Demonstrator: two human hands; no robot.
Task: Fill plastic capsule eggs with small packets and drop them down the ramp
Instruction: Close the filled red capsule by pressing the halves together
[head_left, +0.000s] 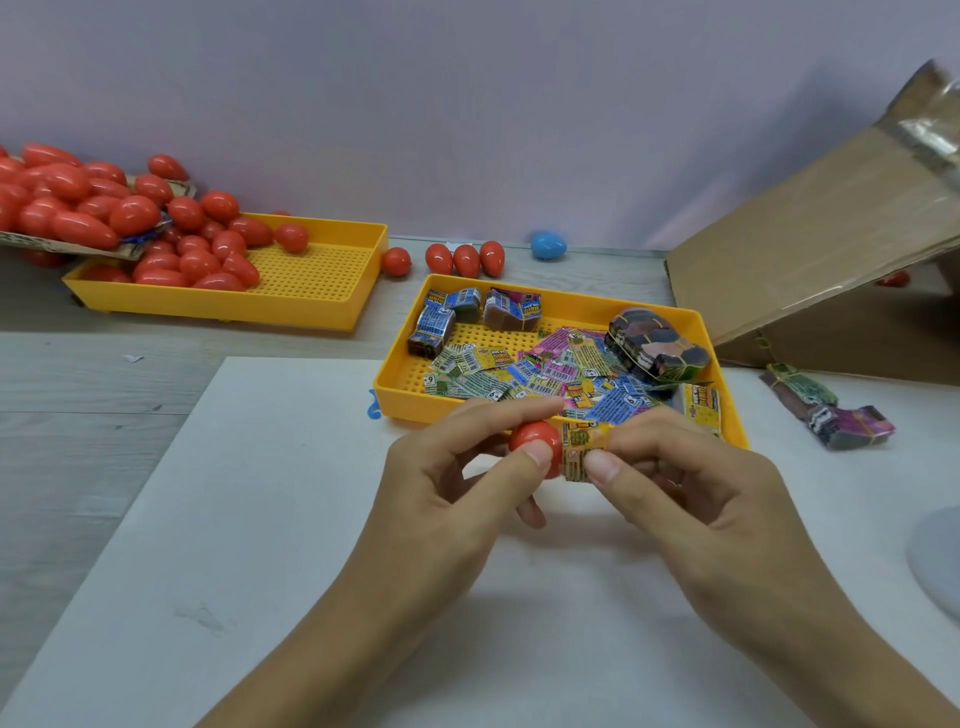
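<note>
pale lilac wall backs a grey wood-grain desk (78, 374), with a white sheet (249, 519) covering its near part. over that sheet, just before the near edge of the nearer yellow tray (400, 400), the left hand (457, 493) pinches a red capsule egg half (537, 447) between thumb and forefinger, its grip narrow around the shell. the right hand (691, 478) pinches a small yellow-green packet (584, 452) between thumb and fingers, the packet's left end touching the egg half's open side. whether the packet is partly inside cannot be told. that tray holds loose colourful packets (550, 369) and banded bundles (657, 345). two more bundles (831, 410) lie on the sheet toward the desk's right edge. at the far left of the desk, a second yellow tray (322, 270) holds a heap of red eggs (156, 228) spilling off a cardboard flap. four red eggs (452, 259) and a blue egg (548, 245) sit along the far edge by the wall. a cardboard ramp (810, 234) rises at the far right corner.
</note>
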